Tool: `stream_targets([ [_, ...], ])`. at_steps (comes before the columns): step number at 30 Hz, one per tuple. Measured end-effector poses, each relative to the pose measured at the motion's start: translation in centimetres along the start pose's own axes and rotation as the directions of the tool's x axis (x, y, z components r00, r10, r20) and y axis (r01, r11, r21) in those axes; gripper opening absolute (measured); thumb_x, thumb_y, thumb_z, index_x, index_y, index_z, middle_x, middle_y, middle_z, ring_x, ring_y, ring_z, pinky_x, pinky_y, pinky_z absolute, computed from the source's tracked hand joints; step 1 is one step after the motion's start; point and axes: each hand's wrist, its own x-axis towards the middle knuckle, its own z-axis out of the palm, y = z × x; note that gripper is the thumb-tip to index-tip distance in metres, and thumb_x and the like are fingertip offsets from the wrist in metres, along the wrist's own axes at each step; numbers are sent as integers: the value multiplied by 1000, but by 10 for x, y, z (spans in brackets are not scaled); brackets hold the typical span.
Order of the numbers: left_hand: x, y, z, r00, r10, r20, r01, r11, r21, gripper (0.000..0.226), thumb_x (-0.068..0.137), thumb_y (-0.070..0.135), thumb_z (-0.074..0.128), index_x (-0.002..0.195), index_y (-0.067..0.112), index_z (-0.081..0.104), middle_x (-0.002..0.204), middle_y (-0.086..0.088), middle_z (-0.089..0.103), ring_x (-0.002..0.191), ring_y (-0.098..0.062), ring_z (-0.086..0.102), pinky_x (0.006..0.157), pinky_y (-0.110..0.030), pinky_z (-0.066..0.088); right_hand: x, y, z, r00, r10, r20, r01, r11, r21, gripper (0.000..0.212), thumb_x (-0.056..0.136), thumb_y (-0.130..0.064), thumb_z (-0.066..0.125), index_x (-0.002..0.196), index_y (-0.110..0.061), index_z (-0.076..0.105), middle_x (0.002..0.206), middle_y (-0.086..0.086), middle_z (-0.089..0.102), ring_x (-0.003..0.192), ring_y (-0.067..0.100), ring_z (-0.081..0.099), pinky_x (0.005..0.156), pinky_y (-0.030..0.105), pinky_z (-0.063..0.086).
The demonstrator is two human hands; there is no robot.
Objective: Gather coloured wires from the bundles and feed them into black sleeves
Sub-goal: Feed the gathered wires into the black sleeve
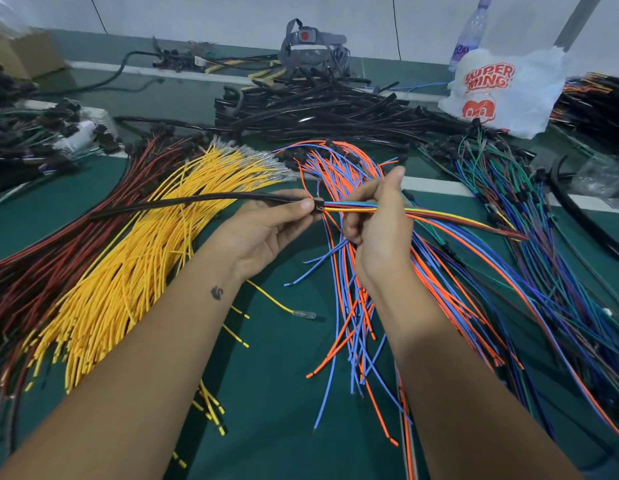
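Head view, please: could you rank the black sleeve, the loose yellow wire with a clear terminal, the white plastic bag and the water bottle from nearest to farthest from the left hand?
1. black sleeve: pinched at its mouth by the left hand.
2. loose yellow wire: on the mat just below that hand.
3. white plastic bag: far right, at the back.
4. water bottle: behind the bag, by the wall.

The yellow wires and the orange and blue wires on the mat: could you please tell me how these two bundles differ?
The yellow wires are one colour; the orange and blue wires mix two. The yellow wires lie to the left of the left hand, packed side by side; the orange and blue wires lie below the right hand, splayed loosely with ends fanning apart. Both bundles rest on the green mat.
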Motion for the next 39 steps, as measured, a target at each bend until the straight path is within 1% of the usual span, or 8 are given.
stream_targets([
  [5,2,-2,2,998,56,-16,-57,998,-17,14,63,4,70,68,15,76,81,-6,74,77,-16,72,63,-14,53,4,4,-5,1000,16,-26,-16,1000,-2,74,103,-21,39,31,-18,56,32,-9,45,28,0,42,36,9,33],
  [9,3,-6,5,989,124,-84,-133,986,-103,17,65,1,68,79,11,69,82,-6,74,76,-12,71,65,-16,54,11,10,-7,996,66,-58,-67,998,-11,47,103,-21,42,58,-12,51,36,-9,46,30,1,42,37,12,34],
  [16,1,-3,10,992,5,-124,-30,978,-206,9,66,14,69,68,8,76,75,-6,72,72,-15,71,58,-12,53,15,19,-11,993,29,-111,-45,989,-138,44,103,-26,41,63,-11,52,37,-10,49,32,0,45,38,11,35],
  [21,0,-3,10,992,83,-91,-96,982,-159,11,70,12,66,72,16,76,83,-2,74,78,-12,71,64,-14,54,20,25,-13,994,11,-107,-27,988,-152,43,104,-29,40,65,-12,52,39,-8,49,33,1,43,37,12,35],
  [25,-2,-1,9,998,51,-33,-54,993,-104,14,72,22,64,69,18,78,83,2,75,74,-8,71,60,-11,52,25,31,-12,990,-56,-133,47,997,-66,45,104,-27,40,62,-15,49,41,-3,51,35,9,44,37,15,35],
  [32,0,-6,8,995,89,-43,-88,996,21,11,77,5,64,86,11,66,80,-2,75,74,-9,71,60,-12,53,26,36,-15,982,-187,-30,170,939,-300,42,100,-34,46,61,-20,52,45,-4,55,40,8,50,43,14,39],
  [35,-2,-9,10,996,92,-22,-91,995,44,14,73,6,66,87,10,66,80,-1,74,73,-7,70,60,-12,52,24,37,-15,984,-178,13,173,934,-313,41,101,-36,44,64,-21,53,48,-6,55,45,6,50,47,16,41],
  [39,-4,-11,14,996,81,45,-81,997,13,19,67,6,68,85,12,70,84,-3,74,79,-10,70,63,-13,52,24,37,-15,998,-57,-6,52,942,-331,36,100,-45,40,75,-27,58,56,-20,60,53,-8,55,51,7,44],
])
